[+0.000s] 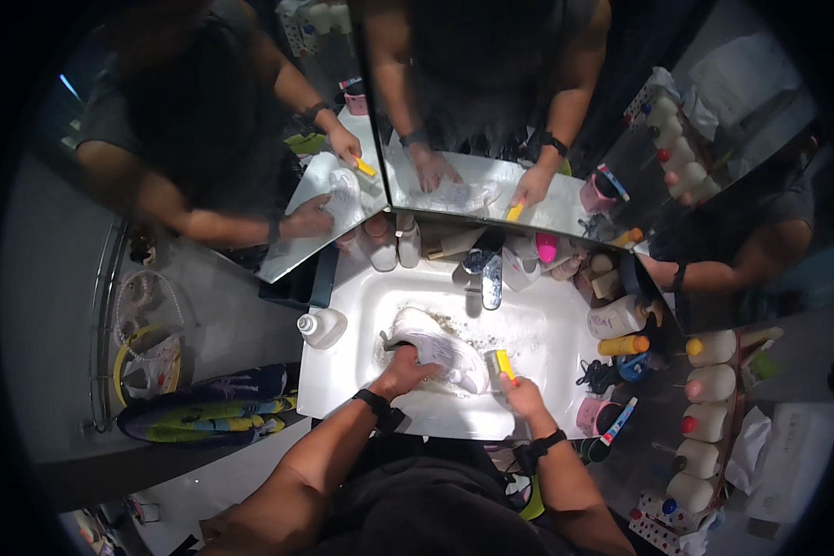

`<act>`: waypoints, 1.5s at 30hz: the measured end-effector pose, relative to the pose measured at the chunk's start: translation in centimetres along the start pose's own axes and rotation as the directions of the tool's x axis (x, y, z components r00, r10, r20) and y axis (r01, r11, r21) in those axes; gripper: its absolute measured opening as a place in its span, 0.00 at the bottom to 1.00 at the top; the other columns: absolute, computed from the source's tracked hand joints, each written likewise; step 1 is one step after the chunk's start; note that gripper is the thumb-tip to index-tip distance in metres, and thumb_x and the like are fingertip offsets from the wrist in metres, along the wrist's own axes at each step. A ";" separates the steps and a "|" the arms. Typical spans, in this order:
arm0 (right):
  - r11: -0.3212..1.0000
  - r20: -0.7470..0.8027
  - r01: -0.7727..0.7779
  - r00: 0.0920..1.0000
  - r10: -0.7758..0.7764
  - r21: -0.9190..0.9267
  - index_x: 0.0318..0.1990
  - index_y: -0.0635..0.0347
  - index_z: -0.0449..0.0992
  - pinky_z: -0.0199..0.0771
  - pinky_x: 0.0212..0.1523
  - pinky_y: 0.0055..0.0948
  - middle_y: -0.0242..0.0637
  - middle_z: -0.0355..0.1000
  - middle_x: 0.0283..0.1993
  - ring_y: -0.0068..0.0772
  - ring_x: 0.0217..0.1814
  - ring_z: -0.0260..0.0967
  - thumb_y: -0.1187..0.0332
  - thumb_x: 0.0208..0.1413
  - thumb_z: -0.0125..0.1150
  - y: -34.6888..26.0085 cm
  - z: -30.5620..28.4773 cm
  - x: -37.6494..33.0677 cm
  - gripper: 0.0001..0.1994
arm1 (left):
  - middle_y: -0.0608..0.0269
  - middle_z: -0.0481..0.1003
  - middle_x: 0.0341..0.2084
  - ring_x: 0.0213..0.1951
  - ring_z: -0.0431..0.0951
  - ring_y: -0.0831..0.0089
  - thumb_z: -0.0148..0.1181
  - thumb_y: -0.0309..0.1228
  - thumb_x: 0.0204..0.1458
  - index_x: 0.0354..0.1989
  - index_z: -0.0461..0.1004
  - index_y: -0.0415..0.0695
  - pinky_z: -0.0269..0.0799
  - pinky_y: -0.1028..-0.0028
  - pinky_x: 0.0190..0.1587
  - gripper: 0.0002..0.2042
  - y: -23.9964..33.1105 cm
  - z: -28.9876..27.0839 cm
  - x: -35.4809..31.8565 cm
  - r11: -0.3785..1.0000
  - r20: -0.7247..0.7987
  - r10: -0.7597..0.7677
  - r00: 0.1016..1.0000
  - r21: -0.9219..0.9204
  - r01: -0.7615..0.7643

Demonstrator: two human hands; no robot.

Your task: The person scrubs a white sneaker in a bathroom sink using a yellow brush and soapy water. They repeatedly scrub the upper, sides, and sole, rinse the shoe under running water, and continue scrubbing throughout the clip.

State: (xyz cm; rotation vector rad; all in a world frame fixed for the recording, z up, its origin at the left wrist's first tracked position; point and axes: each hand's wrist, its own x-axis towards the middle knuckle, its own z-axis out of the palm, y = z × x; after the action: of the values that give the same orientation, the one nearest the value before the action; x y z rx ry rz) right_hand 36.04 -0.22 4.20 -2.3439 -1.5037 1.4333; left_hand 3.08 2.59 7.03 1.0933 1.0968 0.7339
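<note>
A wet white sneaker (440, 347) lies in the white washbasin (570, 357), with some sudsy water around it. My left hand (405, 372) grips the sneaker at its opening, and part of the fingers disappears inside the shoe. Just right of the toe, my right hand (525, 398) is closed around the handle of a yellow scrubbing brush (503, 361). Its pale bristle side faces the sneaker, with a small gap between them. Above the basin's far side is a chrome faucet (491, 281).
On the left rim stands a white bottle (322, 328). A pump bottle (621, 317), an orange-yellow tube (624, 346) and a pink cup (595, 417) crowd the right side. Mirrors (491, 102) rise behind. A patterned towel (204, 408) hangs left; white bottles (711, 385) line the right.
</note>
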 end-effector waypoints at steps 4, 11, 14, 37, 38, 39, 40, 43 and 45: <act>0.975 0.205 0.015 0.977 -0.061 0.220 0.34 0.65 0.81 0.75 0.31 0.32 0.39 0.80 0.28 0.30 0.28 0.76 0.36 0.71 0.54 -3.4 -0.4 -1.6 0.34 | 0.58 0.84 0.45 0.44 0.84 0.70 0.63 0.31 0.61 0.54 0.80 0.36 0.79 0.66 0.52 0.16 -1.4 -0.1 0.9 0.885 -0.128 -0.114 0.985 -0.463 0.042; 0.911 0.326 0.007 0.932 -0.155 0.413 0.52 0.65 0.77 0.77 0.32 0.29 0.38 0.84 0.46 0.27 0.37 0.78 0.36 0.72 0.51 -9.8 -1.5 -4.2 0.34 | 0.56 0.85 0.41 0.43 0.86 0.62 0.56 0.37 0.62 0.50 0.81 0.36 0.81 0.62 0.53 0.18 -2.7 0.9 1.4 0.399 -0.055 -0.216 0.975 -0.916 0.036; 0.909 0.340 0.068 0.914 -0.222 0.411 0.52 0.65 0.77 0.77 0.32 0.29 0.38 0.84 0.46 0.27 0.37 0.78 0.36 0.72 0.51 -10.8 -1.7 -4.8 0.33 | 0.57 0.85 0.42 0.43 0.86 0.62 0.53 0.40 0.62 0.51 0.81 0.38 0.80 0.62 0.54 0.19 -2.6 1.0 1.1 0.390 -0.087 -0.212 0.973 -0.921 0.003; 0.913 0.166 0.308 0.948 -0.271 -0.267 0.46 0.66 0.86 0.80 0.48 0.49 0.58 0.83 0.39 0.60 0.45 0.82 0.41 0.61 0.64 -1.7 -3.8 -1.0 0.30 | 0.48 0.77 0.61 0.60 0.80 0.64 0.58 0.27 0.68 0.67 0.67 0.27 0.73 0.67 0.66 0.23 -2.7 -3.0 -2.9 0.822 -0.196 -0.159 0.968 -0.569 0.020; 0.936 0.159 0.268 0.959 -0.235 -0.230 0.45 0.67 0.86 0.80 0.46 0.48 0.57 0.83 0.37 0.58 0.42 0.83 0.41 0.61 0.64 -0.9 -3.7 -1.3 0.31 | 0.49 0.78 0.60 0.60 0.80 0.64 0.58 0.27 0.68 0.68 0.67 0.27 0.73 0.68 0.66 0.23 -2.5 -3.4 -3.3 0.844 -0.204 -0.207 0.957 -0.531 0.069; 0.956 0.142 0.215 0.972 -0.189 -0.201 0.45 0.68 0.85 0.81 0.44 0.47 0.57 0.83 0.35 0.56 0.39 0.83 0.40 0.61 0.64 -0.1 -3.7 -1.6 0.31 | 0.49 0.78 0.60 0.59 0.80 0.64 0.58 0.28 0.69 0.68 0.68 0.27 0.73 0.68 0.66 0.23 -2.4 -3.9 -3.7 0.862 -0.205 -0.221 0.954 -0.498 0.093; 0.973 0.138 0.161 0.981 -0.139 -0.165 0.45 0.69 0.85 0.81 0.42 0.47 0.57 0.82 0.33 0.54 0.37 0.83 0.40 0.61 0.64 0.8 -3.5 -2.0 0.32 | 0.49 0.78 0.59 0.59 0.80 0.65 0.58 0.28 0.69 0.67 0.68 0.28 0.73 0.68 0.65 0.23 -2.3 -4.5 -4.1 0.878 -0.197 -0.216 0.956 -0.469 0.102; 0.988 0.231 -0.052 0.973 0.018 0.144 0.34 0.70 0.82 0.71 0.19 0.35 0.43 0.74 0.21 0.35 0.19 0.74 0.41 0.69 0.59 3.6 -2.7 -3.5 0.32 | 0.51 0.80 0.56 0.55 0.82 0.66 0.58 0.30 0.69 0.65 0.70 0.28 0.76 0.70 0.60 0.22 -1.8 -6.5 -5.4 0.871 -0.094 -0.191 0.977 -0.475 0.125; 0.943 0.272 -0.147 0.960 0.064 0.298 0.31 0.64 0.79 0.61 0.12 0.28 0.35 0.70 0.19 0.28 0.14 0.68 0.42 0.73 0.55 5.6 -2.1 -5.3 0.30 | 0.53 0.82 0.51 0.50 0.82 0.68 0.60 0.32 0.68 0.62 0.73 0.29 0.77 0.70 0.55 0.21 -1.3 -7.9 -6.6 0.915 -0.138 -0.303 0.943 -0.320 0.247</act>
State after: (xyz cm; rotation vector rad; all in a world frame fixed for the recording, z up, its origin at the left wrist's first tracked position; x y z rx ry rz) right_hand 40.83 -6.19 6.51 -2.1385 -1.0946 1.9081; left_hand -6.59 -1.20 7.38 0.6048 1.2223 0.7548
